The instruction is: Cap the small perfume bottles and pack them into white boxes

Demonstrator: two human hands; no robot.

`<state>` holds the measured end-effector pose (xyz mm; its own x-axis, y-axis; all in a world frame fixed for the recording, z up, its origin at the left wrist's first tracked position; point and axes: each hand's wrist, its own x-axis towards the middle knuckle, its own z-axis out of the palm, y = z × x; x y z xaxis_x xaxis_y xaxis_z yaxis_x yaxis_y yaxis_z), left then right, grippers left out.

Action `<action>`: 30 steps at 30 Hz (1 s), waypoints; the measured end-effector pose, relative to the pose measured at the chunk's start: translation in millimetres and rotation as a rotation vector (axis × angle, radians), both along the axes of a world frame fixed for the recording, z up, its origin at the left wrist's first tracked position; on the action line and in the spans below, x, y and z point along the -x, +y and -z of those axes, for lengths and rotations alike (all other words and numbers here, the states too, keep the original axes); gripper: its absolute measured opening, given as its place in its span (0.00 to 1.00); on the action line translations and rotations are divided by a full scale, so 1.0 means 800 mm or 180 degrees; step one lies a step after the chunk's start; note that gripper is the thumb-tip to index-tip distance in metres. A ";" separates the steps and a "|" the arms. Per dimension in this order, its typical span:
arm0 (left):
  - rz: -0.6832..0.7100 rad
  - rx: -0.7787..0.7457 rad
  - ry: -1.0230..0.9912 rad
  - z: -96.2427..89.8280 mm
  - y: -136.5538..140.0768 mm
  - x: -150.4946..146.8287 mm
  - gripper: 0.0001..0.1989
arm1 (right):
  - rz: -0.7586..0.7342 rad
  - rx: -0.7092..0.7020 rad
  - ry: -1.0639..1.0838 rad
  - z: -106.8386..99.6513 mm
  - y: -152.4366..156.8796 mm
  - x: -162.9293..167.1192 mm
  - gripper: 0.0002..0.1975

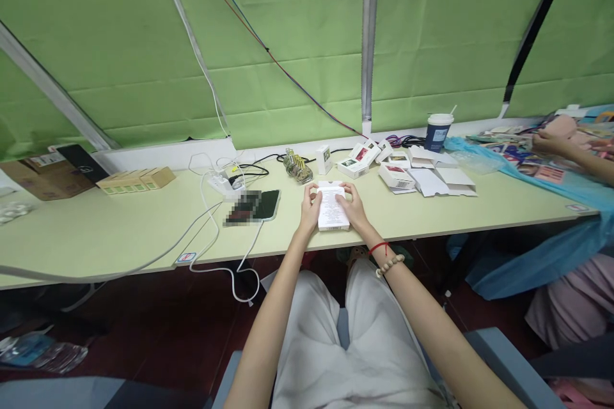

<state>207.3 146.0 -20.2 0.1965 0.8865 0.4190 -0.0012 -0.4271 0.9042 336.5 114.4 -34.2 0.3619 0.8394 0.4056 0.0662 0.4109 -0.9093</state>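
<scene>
A small white cardboard box point(332, 212) with printed text lies near the table's front edge, its far end flap raised. My left hand point(311, 209) grips its left side, fingers curled round the far corner. From the other side my right hand point(354, 207) holds the box, thumb on its printed face. Behind it stand a small upright white box point(323, 160) and several white boxes with colour pictures point(359, 156). Flattened white cardboard point(439, 180) lies to the right of those. A bundle of wrapped, greenish items point(297, 166) sits just beyond my left hand.
Left of my hands are a phone point(267, 204), white cables point(211, 243) and a power strip point(223, 184). Farther left stand a row of small tan boxes point(137, 180) and a brown carton point(50, 177). A lidded cup point(438, 133) stands back right. At far right, another person's hands point(559, 140) work over blue plastic sheeting point(547, 186).
</scene>
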 end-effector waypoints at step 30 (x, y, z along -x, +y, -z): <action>0.0258 0.0547 -0.0245 0.002 0.005 0.000 0.12 | 0.0226 0.0331 -0.0129 -0.001 -0.001 -0.001 0.13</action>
